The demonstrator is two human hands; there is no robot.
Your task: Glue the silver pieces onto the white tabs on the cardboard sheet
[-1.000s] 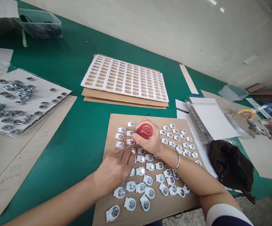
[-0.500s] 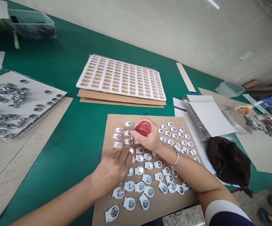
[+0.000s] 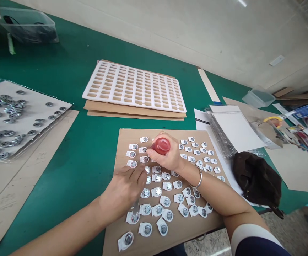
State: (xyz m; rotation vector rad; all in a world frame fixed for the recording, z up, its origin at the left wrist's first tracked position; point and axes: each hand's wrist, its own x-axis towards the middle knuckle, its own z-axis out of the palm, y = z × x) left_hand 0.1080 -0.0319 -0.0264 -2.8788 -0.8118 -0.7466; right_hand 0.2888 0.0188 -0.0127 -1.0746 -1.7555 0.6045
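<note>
My right hand (image 3: 167, 154) is wrapped round a red bottle (image 3: 161, 145), its narrow end pointing left over the small white pieces. Just below and to the left, my left hand (image 3: 128, 185) is closed, palm down, with a thin clear tool (image 3: 135, 207) reaching out beneath it toward the lower edge. Many white tabs with round metal discs lie in rough rows on a brown cardboard sheet (image 3: 124, 138). One such tab (image 3: 146, 229) is near the front. My fingertips on the left are partly hidden.
Beyond the cardboard lies a white gridded tray (image 3: 135, 87). Loose metal discs cover a bagged white sheet (image 3: 36, 103) at left. A dark cloth pouch (image 3: 256, 176) and white cards (image 3: 239, 126) sit at right. A clear bin (image 3: 28, 26) stands at back left.
The whole view has shifted slightly, so things appear a little further left. Both hands keep nearly the same pose and grip over the cardboard.
</note>
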